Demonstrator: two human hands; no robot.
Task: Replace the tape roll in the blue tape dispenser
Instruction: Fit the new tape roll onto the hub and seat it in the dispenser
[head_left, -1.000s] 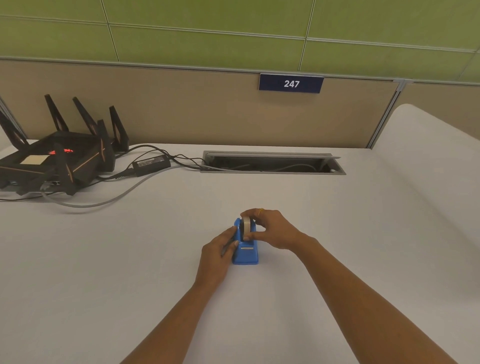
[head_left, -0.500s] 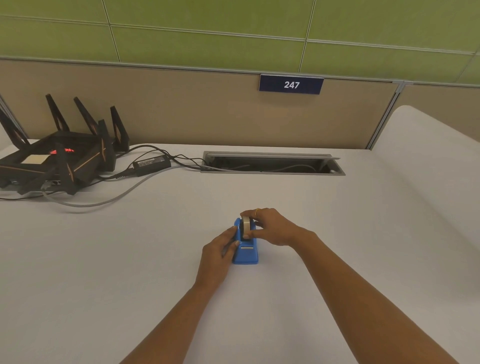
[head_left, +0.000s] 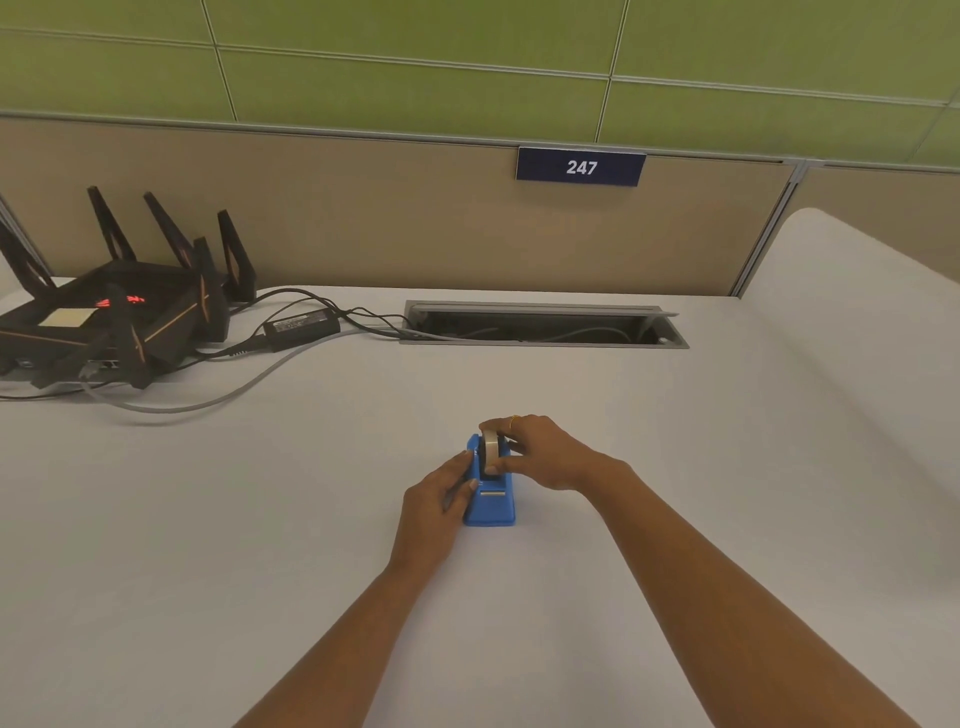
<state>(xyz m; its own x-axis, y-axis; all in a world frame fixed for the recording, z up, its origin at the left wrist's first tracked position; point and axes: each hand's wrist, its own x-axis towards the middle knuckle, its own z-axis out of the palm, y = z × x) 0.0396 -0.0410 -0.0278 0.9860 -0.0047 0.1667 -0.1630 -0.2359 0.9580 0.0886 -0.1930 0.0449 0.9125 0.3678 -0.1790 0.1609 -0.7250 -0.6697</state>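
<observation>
A small blue tape dispenser (head_left: 491, 506) stands on the white desk (head_left: 260, 545) in the middle of the view, its cutter end toward me. A pale tape roll (head_left: 489, 450) sits upright in its top. My left hand (head_left: 439, 501) grips the dispenser's left side. My right hand (head_left: 545, 451) pinches the roll from the right, thumb in front and fingers over the top. The roll's hub and the dispenser's right side are hidden by my fingers.
A black router (head_left: 111, 317) with several antennas stands at the back left, with a power brick (head_left: 301, 326) and cables beside it. An open cable slot (head_left: 543, 327) lies in the desk behind the dispenser. A tan partition bears a sign reading 247 (head_left: 581, 167).
My right hand has shifted slightly on the roll, which now sits a little lower in the dispenser. My left hand has kept its hold on the dispenser's side.
</observation>
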